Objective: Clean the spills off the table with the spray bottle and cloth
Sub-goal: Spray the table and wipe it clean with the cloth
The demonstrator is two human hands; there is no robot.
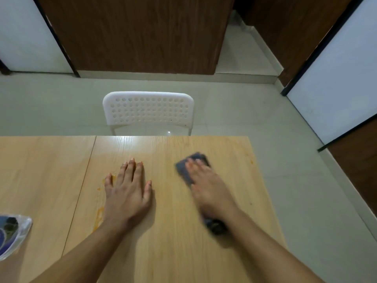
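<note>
Two bare forearms enter from the bottom edge, cut off below the elbows, and reach out over a light wood-grain laminate table (173,252). At the near left edge lies a clear plastic item with blue and dark print (12,233), only partly in frame; what it is cannot be made out. Orange spill streaks (100,215) run along the tabletop just left of the left wrist, beside a seam between two panels. Further out, the left hand (127,190) lies palm down on the table, fingers straight and slightly spread, holding nothing. Well apart from it, the right hand (206,186) presses flat on a dark grey cloth (184,171), fingers stretched out over it. Hand and cloth are both blurred, so the cloth's edges are hard to read; a dark bit also shows under the right wrist, mostly hidden. More faint orange specks (252,161) sit near the table's right edge. Beyond the far edge stands a white plastic chair with a perforated backrest (148,109), its seat hidden by the table. Behind it are pale floor tiles and brown wooden panels.
</note>
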